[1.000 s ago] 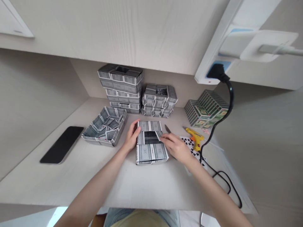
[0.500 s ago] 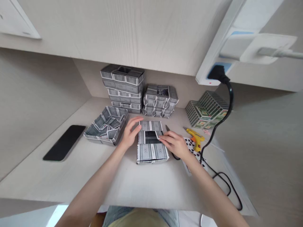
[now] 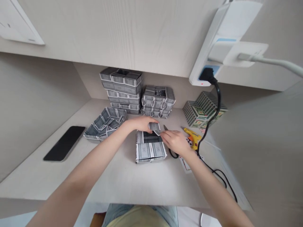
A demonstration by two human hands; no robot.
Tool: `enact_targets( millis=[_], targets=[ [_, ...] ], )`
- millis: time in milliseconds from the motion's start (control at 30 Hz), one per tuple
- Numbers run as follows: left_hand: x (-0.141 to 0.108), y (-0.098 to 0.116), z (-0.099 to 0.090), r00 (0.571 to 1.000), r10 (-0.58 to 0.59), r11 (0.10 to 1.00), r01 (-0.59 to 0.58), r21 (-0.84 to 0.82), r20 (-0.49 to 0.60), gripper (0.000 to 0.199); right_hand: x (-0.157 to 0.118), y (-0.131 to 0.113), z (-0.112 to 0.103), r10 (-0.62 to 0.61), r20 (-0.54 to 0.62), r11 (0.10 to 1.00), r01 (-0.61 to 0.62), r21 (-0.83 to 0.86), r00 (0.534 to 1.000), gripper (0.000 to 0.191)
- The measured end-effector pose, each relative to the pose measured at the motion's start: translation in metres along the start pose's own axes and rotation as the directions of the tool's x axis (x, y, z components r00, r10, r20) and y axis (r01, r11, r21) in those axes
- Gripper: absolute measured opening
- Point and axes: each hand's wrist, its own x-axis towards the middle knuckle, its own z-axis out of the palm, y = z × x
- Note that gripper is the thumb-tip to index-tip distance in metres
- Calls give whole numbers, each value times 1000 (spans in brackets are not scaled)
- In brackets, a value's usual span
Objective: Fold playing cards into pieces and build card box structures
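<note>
A box made of grey-patterned playing cards (image 3: 151, 151) sits on the desk in front of me, with a dark rectangular opening in its top. Above its far part, my left hand (image 3: 143, 123) pinches a small folded playing card (image 3: 154, 126) between thumb and fingers. The fingers of my right hand (image 3: 176, 142) are closed at that card's lower right edge, where a white border shows. My left hand covers some of the box's far side. Scissors (image 3: 174, 154) lie partly hidden under my right hand.
An open card tray (image 3: 94, 137) with loose folded cards stands at left, beside a black phone (image 3: 63, 143). Stacked card boxes (image 3: 123, 83) line the back. At right are a yellow glue gun (image 3: 193, 137), its black cable (image 3: 219, 97), loose cards and striped green card boxes (image 3: 204, 107).
My left hand has moved right from the box's left side, across its far end, and now holds the folded card. My right hand stays near the opening's right edge. The view has shifted slightly.
</note>
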Motion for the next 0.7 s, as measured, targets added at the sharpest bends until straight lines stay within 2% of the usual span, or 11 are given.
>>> enact_targets(
  millis=[100,200,333,400,433,467,500,567,600,700],
  targets=[
    [-8,9,-2,988,-151,981,151,118,-14,67,5,2,-2,44,80,999,-43,-11,996,21],
    [-21,22,3,941,-332,919,338,201,-64,69,14,6,-2,44,147,999,-45,4,988,22],
    [-42,43,13,818,-558,788,575,219,-138,61,30,14,3,-57,178,997,47,58,982,23],
    [-50,51,16,762,-628,733,647,209,-159,58,37,18,7,-129,152,988,114,106,980,23],
    [-53,54,17,753,-631,724,658,206,-186,58,40,20,9,-160,137,981,143,128,978,22],
    [-56,55,17,766,-600,738,641,209,-233,57,42,21,11,-185,122,975,167,146,975,22],
    [-57,55,18,797,-534,774,595,214,-282,55,44,22,13,-203,110,970,184,160,973,22],
    [-56,51,19,880,-343,881,423,213,-330,47,46,24,16,-223,92,962,203,184,971,21],
    [-55,48,19,908,-260,921,336,197,-329,43,46,24,17,-226,87,959,206,195,970,21],
    [-49,39,24,925,-197,960,249,129,-326,31,46,23,17,-210,80,957,188,223,974,22]
  ],
)
